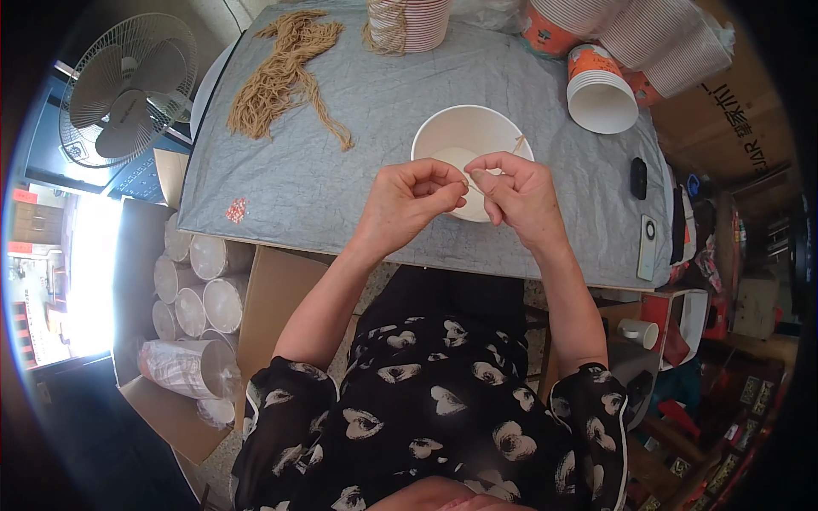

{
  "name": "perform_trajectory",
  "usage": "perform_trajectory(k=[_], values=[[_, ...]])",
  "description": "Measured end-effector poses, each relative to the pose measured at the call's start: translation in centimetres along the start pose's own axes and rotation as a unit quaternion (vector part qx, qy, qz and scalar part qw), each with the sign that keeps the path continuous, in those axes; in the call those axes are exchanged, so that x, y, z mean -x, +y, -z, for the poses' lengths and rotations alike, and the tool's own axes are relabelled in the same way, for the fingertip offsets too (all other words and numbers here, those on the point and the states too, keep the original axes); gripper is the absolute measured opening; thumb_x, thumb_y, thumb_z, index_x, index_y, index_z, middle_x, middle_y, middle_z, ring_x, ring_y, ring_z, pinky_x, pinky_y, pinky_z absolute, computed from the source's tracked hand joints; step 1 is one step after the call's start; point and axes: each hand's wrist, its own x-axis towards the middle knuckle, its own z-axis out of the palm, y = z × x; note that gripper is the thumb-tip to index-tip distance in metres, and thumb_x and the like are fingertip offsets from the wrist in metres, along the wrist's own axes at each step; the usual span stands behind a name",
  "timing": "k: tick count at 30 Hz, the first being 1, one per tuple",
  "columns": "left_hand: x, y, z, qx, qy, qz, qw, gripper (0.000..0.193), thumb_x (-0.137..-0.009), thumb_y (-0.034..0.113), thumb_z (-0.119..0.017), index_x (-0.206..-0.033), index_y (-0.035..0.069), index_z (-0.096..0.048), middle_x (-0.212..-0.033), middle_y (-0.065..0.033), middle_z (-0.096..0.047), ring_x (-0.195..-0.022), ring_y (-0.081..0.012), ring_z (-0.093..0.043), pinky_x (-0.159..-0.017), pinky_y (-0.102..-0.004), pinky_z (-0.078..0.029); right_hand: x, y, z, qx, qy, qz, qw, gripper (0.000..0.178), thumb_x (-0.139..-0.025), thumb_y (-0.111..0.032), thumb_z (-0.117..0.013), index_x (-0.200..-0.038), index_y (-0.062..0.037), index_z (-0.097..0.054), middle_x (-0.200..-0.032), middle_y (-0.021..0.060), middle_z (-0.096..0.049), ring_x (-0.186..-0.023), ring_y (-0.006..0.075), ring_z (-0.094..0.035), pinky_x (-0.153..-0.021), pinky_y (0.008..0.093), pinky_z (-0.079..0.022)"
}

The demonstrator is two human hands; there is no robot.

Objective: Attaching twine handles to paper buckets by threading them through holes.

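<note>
Fingers of your left hand (413,200) and right hand (520,200) are drawn into a close pinch, tips just beside each other, with what looks like a thin strand (474,185) between them, though it is too fine to be sure of. They are over the mouth of a white tub (456,128), open in front of you, with a short bit of tan cord (521,141) at its right rim. Judging by that, you are at the step of fitting cord to the tub, and the next move calls for a steady pinch and a clear view of the strand's end. Around it the worktop (366,111) wears a wrinkled grey sheet, with a red-and-white patch (236,209) to the left and a small black object (638,178) to the right. Farther back lie a heap of tan cords (285,72), a tub stack (423,25) with cord hung on it, and orange-patterned tubs (601,98). Off the left edge, a carton (277,298) holds pale round tubs (192,311), a fan (128,94) stands beyond the corner, and bright light comes from that side
</note>
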Motion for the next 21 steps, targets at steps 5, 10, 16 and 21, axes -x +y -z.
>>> perform_trajectory(k=[5, 10, 16, 21], values=[[0.08, 0.01, -0.08, -0.001, -0.002, 0.006, 1.000, 0.017, -0.094, 0.008, -0.071, -0.105, -0.004, -0.068, -0.097, -0.0087, -0.072, -0.087, -0.0146, -0.072, -0.076, -0.0249, -0.058, 0.26, 0.29, 0.37, 0.023, -0.028, -0.013, 0.999, 0.015, -0.099, -0.012, -0.065, -0.103, 0.0012, -0.070, -0.061, -0.0026, -0.060, -0.048, 0.0021, -0.048, -0.042, 0.0185, -0.033], [0.06, 0.13, -0.05, 0.028, 0.007, 0.023, 0.999, 0.016, -0.093, 0.008, -0.072, -0.104, -0.004, -0.067, -0.095, -0.0101, -0.073, -0.086, -0.0154, -0.073, -0.075, -0.0252, -0.059, 0.61, -0.19, 0.61, -0.017, -0.036, -0.019, 0.999, 0.013, -0.097, -0.010, -0.065, -0.103, 0.0013, -0.069, -0.062, -0.0014, -0.061, -0.049, 0.0026, -0.050, -0.042, 0.0181, -0.033], [0.06, 0.58, -0.12, 0.039, 0.007, 0.053, 0.998, 0.017, -0.092, 0.008, -0.073, -0.104, -0.004, -0.068, -0.094, -0.0113, -0.074, -0.085, -0.0161, -0.073, -0.075, -0.0251, -0.059, 0.57, -0.26, 0.62, 0.015, -0.053, -0.031, 0.998, 0.010, -0.095, -0.010, -0.065, -0.099, -0.0016, -0.068, -0.062, -0.0015, -0.062, -0.053, 0.0026, -0.053, -0.047, 0.0190, -0.036], [0.09, 0.77, -0.27, 0.035, 0.005, 0.062, 0.997, 0.018, -0.092, 0.007, -0.074, -0.103, -0.005, -0.068, -0.095, -0.0115, -0.074, -0.086, -0.0160, -0.073, -0.076, -0.0252, -0.059, 0.44, -0.29, 0.46, 0.023, -0.050, -0.030, 0.998, 0.005, -0.094, -0.008, -0.064, -0.094, -0.0028, -0.066, -0.063, -0.0021, -0.062, -0.054, 0.0027, -0.054, -0.047, 0.0188, -0.037]])
